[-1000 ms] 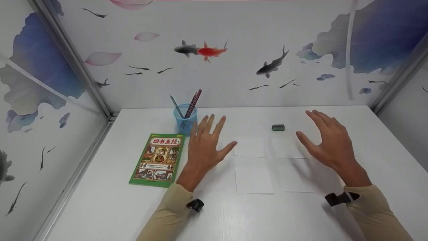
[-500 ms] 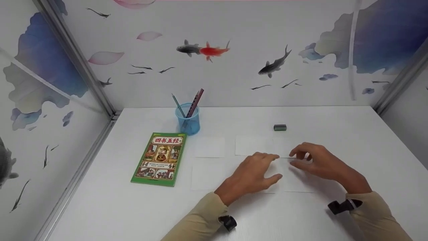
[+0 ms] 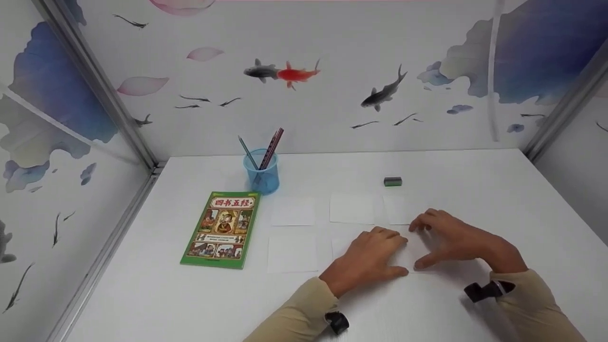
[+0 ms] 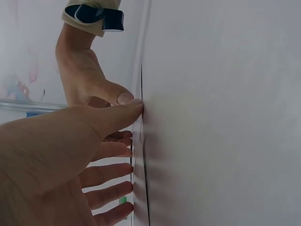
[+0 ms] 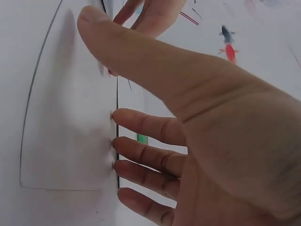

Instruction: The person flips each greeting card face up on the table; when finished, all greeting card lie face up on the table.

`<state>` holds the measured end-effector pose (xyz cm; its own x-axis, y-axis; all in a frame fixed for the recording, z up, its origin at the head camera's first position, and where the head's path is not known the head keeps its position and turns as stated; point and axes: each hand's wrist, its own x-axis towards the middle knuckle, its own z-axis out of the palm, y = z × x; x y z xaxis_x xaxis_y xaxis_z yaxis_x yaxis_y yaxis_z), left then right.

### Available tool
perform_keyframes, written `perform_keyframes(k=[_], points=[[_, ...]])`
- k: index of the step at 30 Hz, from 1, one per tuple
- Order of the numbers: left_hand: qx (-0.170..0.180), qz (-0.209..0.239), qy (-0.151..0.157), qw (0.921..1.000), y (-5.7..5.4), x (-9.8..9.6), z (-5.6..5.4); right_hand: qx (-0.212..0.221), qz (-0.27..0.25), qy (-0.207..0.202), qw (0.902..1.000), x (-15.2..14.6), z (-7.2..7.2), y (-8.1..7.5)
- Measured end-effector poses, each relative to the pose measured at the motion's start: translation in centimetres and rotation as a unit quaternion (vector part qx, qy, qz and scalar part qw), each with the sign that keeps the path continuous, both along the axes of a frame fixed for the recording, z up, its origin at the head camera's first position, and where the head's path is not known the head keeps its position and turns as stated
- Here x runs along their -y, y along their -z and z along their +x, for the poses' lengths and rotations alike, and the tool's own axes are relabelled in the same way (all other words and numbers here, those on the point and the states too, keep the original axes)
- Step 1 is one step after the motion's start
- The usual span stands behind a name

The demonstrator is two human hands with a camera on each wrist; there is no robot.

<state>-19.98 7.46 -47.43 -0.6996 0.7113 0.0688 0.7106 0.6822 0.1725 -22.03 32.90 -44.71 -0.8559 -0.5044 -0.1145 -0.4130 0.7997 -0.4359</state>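
Several white paper cards lie in two rows on the white table. At the front right card, both hands are low over the paper. My left hand is palm down at its left side, thumb and fingertips spread apart, covering much of the front middle card. Across from it, my right hand arches over the card, fingertips at the far edge and thumb near the front edge. The right wrist view shows its fingers extended along the card's dark edge line. In the left wrist view the two thumbs nearly meet.
A green comic-style book lies at the left. Behind it stands a blue cup with pencils. A small dark green block lies beyond the cards. Printed panels enclose the table at the back and sides.
Both hands came down from a raised, spread pose to the front right card. The left hand moved far to the right, uncovering the left cards; the right hand came nearer and lower.
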Motion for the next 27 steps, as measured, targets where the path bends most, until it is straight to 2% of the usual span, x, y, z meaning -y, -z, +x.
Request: perform_keyframes(k=[4,10,14,22,27], points=[[-0.011,0.006,-0.001,0.9999,0.1,-0.1,0.1,0.002,0.016,-0.006,0.9999,0.0,0.4,-0.2],[0.027,0.023,-0.007,0.9993,0.1,-0.1,0.1,-0.005,0.020,-0.002,0.9998,0.1,1.1,-0.1],[0.024,0.038,-0.003,0.9990,0.1,0.1,-0.1,-0.008,0.026,0.000,0.9996,0.5,1.0,-0.3],[0.051,0.077,0.004,0.9958,0.4,0.5,-0.3,-0.016,0.025,-0.001,0.9996,0.6,1.0,-0.1],[0.042,0.065,-0.004,0.9970,0.3,0.3,-0.2,-0.017,0.018,0.002,0.9997,0.8,1.0,-0.3]])
